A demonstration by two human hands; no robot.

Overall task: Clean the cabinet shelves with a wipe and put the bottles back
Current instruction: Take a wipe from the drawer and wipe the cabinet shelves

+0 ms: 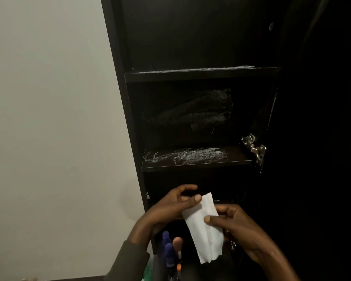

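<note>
A folded white wipe (205, 230) hangs between both hands in front of the tall black cabinet (130, 118). My left hand (170, 205) pinches its upper edge with thumb and fingers. My right hand (237, 230) grips its right side, thumb on the front. The middle shelf (195, 159) carries pale streaks across its top, and the upper shelf (201, 73) shows a pale line along its back edge. Both shelves hold no bottles. Several bottles (170, 252) with purple and peach caps stand low down, under my left wrist.
A pale wall (49, 118) fills the left side. A metal hinge (253, 147) sits at the cabinet's right edge, beside the dark open door (312, 138). A dark mesh-like object (207, 110) lies at the back above the middle shelf.
</note>
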